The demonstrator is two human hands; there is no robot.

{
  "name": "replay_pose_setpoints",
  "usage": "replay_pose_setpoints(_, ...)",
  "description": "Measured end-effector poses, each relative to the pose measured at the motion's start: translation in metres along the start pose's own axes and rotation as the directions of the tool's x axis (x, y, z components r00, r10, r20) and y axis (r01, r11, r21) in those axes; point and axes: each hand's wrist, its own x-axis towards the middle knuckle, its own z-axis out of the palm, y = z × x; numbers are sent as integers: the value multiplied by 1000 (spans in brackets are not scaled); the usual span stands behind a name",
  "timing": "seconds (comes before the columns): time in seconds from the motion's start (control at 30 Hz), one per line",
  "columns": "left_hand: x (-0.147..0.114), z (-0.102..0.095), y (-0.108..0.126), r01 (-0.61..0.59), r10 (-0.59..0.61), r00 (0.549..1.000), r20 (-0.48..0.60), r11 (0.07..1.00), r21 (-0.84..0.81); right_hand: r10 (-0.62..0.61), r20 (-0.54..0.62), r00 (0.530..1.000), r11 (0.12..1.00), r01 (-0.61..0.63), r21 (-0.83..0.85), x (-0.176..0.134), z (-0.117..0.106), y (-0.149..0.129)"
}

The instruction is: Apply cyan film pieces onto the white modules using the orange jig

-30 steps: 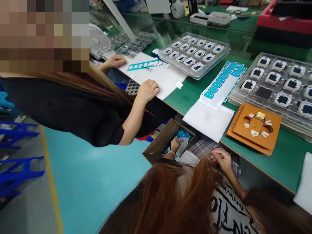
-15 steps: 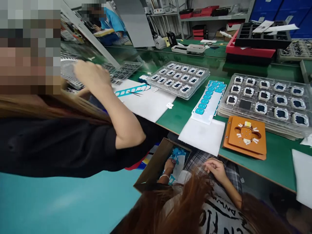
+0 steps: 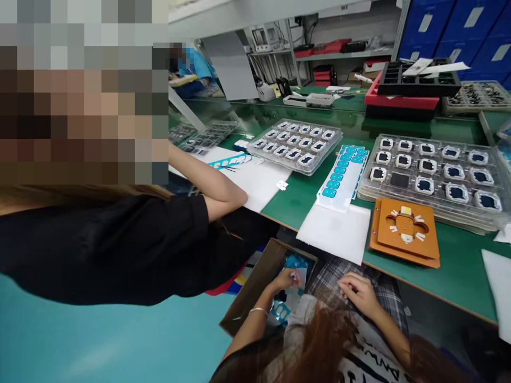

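Observation:
My left hand (image 3: 287, 280) is over a cardboard box (image 3: 252, 290) beside my lap, fingers curled and pinched together; whatever they may hold is too small to make out. Blue film scraps (image 3: 296, 261) and pale backing sheets lie in the box below it. On my plaid-covered lap rests my right hand (image 3: 359, 293), its fingers loosely curled with nothing visible in them. Above my lap, at the bench edge, lie a white foam sheet (image 3: 334, 230), a backing sheet of blue stickers (image 3: 339, 173) and an orange fixture (image 3: 405, 234) with a shaped recess.
Clear plastic trays of white-framed parts stand on the green bench, one at the centre (image 3: 275, 154) and a stack at right (image 3: 399, 181). At left a co-worker's arm (image 3: 223, 191) reaches over the bench. Red and black trays (image 3: 403, 101) are stacked behind.
My left hand has lifted from the scraps and shifted slightly right in the box. My right hand stays on my lap. The view has tilted up, and the co-worker's hand is now hidden.

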Motion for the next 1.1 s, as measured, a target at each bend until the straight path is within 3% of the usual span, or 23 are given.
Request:
replay_pose_setpoints(0.1, -15, -33, 22, -128, 109, 972, 210, 988, 81, -47, 17, 999, 997, 48, -61, 1, -1, -2)
replay_pose_setpoints(0.17, -21, -65, 50, -239, 211, 954, 215, 964, 117, -89, 8, 996, 991, 90, -100, 2, 2, -1)
replay_pose_setpoints(0.23, -13, -92, 85, -328, 322, 945, 60, 919, 218, -135, 0, 991, 980, 134, -145, 2, 6, 1)
replay_pose_setpoints(0.27, -4, -102, 103, -311, 404, 909, -100, 820, 481, -157, -2, 988, 974, 154, -168, 2, 8, 2)
replay_pose_setpoints(0.3, 9, -109, 120, -249, 421, 886, -194, 785, 567, -177, -3, 984, 966, 173, -190, 1, 10, 2)
replay_pose_setpoints(0.37, 40, -117, 147, -150, 396, 882, -256, 750, 644, -212, -3, 977, 952, 206, -228, -3, 11, 2)
replay_pose_setpoints(0.43, 69, -121, 162, -52, 322, 910, -262, 714, 698, -239, -10, 971, 938, 228, -261, -10, 11, 3)
replay_pose_setpoints(0.57, 104, -131, 172, 54, 205, 951, -231, 625, 779, -257, -51, 965, 923, 229, -310, -24, 10, 7)
replay_pose_setpoints(0.73, 115, -136, 187, 55, 110, 984, -138, 551, 832, -277, -61, 959, 916, 245, -317, -25, 9, 14)
replay_pose_setpoints(0.93, 130, -141, 197, 52, 15, 997, -75, 580, 813, -299, -50, 953, 917, 272, -292, -15, 4, 21)
replay_pose_setpoints(1.1, 122, -143, 188, 25, 58, 995, -76, 609, 793, -258, -60, 964, 931, 232, -283, -20, 9, 14)
